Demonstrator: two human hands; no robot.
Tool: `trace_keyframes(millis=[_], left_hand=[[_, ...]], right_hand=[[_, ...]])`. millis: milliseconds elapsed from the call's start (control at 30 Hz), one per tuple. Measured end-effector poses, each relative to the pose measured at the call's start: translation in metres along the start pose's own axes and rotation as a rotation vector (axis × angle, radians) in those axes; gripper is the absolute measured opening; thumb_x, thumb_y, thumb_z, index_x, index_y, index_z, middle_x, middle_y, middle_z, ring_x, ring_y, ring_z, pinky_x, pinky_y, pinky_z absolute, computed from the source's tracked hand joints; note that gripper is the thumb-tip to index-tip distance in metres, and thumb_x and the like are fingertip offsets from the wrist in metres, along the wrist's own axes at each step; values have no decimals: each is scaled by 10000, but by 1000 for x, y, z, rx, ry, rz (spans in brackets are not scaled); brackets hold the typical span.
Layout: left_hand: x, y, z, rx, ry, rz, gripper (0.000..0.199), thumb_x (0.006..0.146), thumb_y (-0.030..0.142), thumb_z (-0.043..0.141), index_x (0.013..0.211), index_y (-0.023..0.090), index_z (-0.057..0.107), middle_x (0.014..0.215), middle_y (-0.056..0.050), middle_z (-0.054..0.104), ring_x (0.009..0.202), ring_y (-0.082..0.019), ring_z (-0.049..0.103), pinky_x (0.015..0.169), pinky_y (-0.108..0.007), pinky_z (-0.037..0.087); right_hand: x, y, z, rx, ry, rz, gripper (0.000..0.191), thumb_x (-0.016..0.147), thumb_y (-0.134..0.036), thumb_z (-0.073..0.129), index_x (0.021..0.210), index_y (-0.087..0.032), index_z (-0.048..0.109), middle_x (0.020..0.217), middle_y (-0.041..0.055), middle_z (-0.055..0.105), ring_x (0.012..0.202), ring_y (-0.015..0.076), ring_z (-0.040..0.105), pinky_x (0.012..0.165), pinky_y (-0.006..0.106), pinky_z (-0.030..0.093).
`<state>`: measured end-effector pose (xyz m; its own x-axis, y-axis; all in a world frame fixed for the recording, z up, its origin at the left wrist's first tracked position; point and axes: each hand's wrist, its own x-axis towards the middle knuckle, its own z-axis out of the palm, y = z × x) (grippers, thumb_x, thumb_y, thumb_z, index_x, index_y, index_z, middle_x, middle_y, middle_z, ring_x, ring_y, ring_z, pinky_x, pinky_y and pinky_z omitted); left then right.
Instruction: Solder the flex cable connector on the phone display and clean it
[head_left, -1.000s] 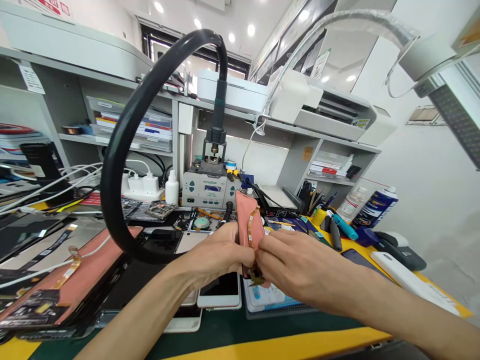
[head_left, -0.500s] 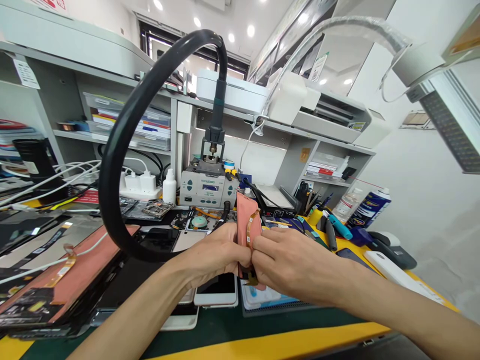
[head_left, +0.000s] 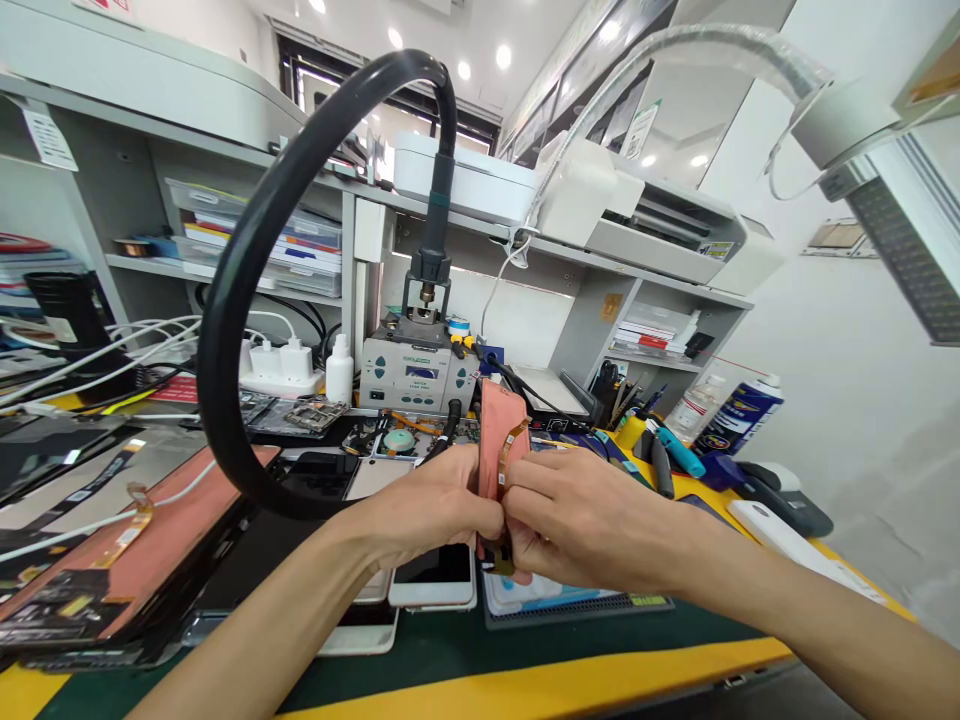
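While left hand (head_left: 439,503), right hand (head_left: 574,512) grip pink panel (head_left: 492,425), station lettering (head_left: 423,377) blurred.

the hot-air station (head_left: 412,373) stands behind the panel (head_left: 495,420).

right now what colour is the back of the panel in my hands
Salmon pink, with a gold-brown flex strip on it; the head view shows it best.

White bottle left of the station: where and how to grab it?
Likely best round the bottle's body, from the front: it's upright and roughly cylindrical, with plugs left and station right. Mind the black hose looping in front.
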<state>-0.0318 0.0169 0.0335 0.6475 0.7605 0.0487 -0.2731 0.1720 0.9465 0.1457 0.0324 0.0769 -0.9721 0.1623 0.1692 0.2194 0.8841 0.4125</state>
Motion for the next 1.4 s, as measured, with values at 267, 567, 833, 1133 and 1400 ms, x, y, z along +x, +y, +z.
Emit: trace_keyframes(millis=[267, 567, 833, 1133, 1400], left_hand=[[-2, 0, -3, 74, 32, 20, 402, 552, 28, 517, 925, 128, 629, 730, -8, 646, 581, -107, 542, 539, -230, 371], [-3, 0, -2, 62, 10, -8, 177, 574, 13, 546, 676, 155, 571, 597, 33, 560, 589, -125, 558, 542, -234, 412], [-9, 11, -4, 21, -41, 68, 345, 647, 26, 559, 954, 146, 661, 854, -57, 700, 696, -149, 654, 546, -202, 459], [-5, 7, -3, 56, 27, 20, 283, 646, 20, 552, 895, 133, 626, 838, -59, 692, 667, -118, 615, 538, -194, 402], [0, 4, -6, -9, 23, 29, 249, 629, 3, 523, 820, 122, 630, 756, -38, 662, 700, -173, 648, 678, -314, 511]], right_hand=[[4, -2, -4, -6, -20, 10, 205, 875, -146, 474, 684, -178, 541, 618, -8, 462, 583, 150, 407, 554, 300, 302], [3, 2, -4, 25, 11, 22, 176, 843, -146, 500, 682, -171, 567, 639, 0, 522, 584, 144, 442, 540, 309, 295], [-18, 5, -16, 262, 233, 171, 110, 923, -155, 542, 917, -167, 652, 821, 37, 657, 677, 118, 561, 566, 246, 382], [-23, -3, -1, 119, 168, 100, 179, 967, -170, 514, 919, -136, 684, 866, 70, 666, 770, 177, 613, 647, 306, 429], [-16, -4, 8, -42, 107, 22, 213, 955, -156, 485, 819, -124, 645, 751, 59, 571, 631, 187, 478, 549, 332, 322]])
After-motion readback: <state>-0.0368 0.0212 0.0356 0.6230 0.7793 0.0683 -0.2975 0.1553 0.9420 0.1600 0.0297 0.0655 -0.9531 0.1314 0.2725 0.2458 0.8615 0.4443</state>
